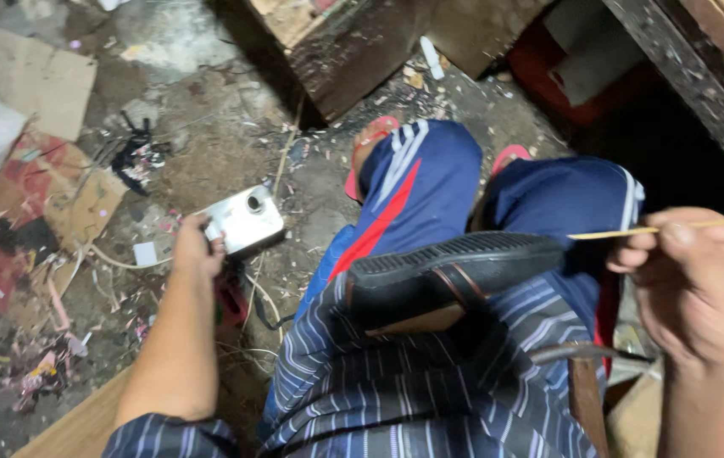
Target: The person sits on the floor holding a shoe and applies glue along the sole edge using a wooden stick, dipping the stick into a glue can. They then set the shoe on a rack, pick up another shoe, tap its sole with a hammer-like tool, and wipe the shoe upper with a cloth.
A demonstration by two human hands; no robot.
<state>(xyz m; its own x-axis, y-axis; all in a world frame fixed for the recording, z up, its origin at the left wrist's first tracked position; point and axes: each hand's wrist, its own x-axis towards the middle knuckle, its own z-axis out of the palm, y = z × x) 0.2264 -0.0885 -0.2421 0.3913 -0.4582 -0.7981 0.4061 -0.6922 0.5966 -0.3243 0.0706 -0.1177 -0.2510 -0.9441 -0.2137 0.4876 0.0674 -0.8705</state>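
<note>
With the left hand (197, 246) gripping the metal can (242, 220) at 9 o'clock of the sole (451, 271) on the lap and the right hand (693, 280) pinching a thin stick (676, 226), a tilted can could likely spill onto the littered floor (192, 127).

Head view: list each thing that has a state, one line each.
Left hand: closed on the metal can.
Metal can: held tilted above the floor, round opening showing.
Right hand: pinching the thin stick.
Thin stick: held level, pointing left.
Black shoe: sole side up, lying on the lap.
</note>
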